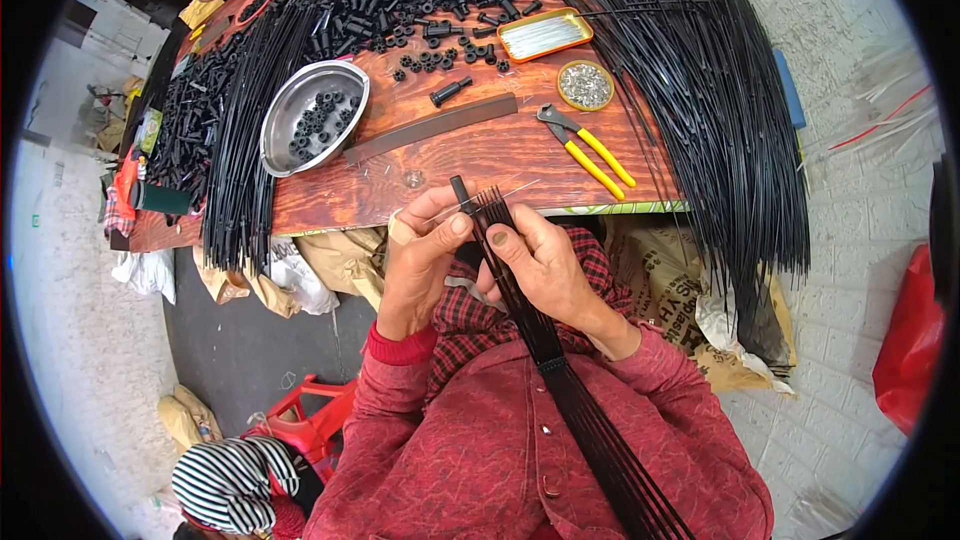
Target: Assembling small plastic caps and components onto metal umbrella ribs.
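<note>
While our left hand point(425, 245) pinches a black rod point(461, 191), our right hand point(548, 270) closes around long strips point(533, 328). Yellow-handled pliers point(603, 153) lie beyond.

Both hands point(552, 272) on black rods point(548, 355)

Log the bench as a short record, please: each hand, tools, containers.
Right hand: holds bundle of black rods
Left hand: at bundle's upper end; exact grip unclear
Thin wire: crosses near bundle's top
Tools: pliers, yellow handles, on table
Flat bar: between bowl and pliers
Bowl: holds black parts
Tray: white sticks
Round dish: small metal bits
</note>
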A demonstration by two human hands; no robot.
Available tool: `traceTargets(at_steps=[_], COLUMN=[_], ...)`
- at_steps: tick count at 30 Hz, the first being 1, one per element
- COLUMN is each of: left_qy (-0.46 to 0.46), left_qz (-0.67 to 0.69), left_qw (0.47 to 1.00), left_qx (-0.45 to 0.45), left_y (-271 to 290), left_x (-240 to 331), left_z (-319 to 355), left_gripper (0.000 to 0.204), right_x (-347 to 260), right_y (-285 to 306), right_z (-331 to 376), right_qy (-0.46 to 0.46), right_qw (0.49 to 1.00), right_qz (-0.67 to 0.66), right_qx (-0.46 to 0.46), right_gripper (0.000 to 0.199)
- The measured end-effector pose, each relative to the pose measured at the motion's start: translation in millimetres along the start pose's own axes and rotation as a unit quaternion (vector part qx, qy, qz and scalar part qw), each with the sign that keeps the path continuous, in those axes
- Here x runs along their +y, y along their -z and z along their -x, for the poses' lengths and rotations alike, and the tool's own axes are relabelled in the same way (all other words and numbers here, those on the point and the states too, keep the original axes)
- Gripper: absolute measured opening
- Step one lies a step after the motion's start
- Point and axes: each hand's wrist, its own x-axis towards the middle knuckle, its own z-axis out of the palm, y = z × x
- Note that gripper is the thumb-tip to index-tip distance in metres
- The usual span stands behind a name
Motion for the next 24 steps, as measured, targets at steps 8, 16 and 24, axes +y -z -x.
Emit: traceTargets(at_steps=[8, 16, 24], left_qy=[0.017, -0.028, -0.059], left_qz=[-0.01, -0.101, -0.107], left_qw=[1.0, 0.994, 0.991], left_qx=[0.002, 0.039, 0.045], left_y=[1, 1, -6], left_x=[1, 2, -3], left_z=[4, 4, 0], left_gripper=[0.038, 0.036, 0.031], right_x=[0, 5, 7], right_y=[-3, -4, -2], right_z=[1, 1, -1], right_qy=[0.017, 0.014, 0.043], right_qw=[0.999, 1.0, 0.999], right_qz=[0.023, 0.019, 0.032], right_qx=[0.018, 0.013, 0.004], right_gripper=[0.03, 0.033, 0.041])
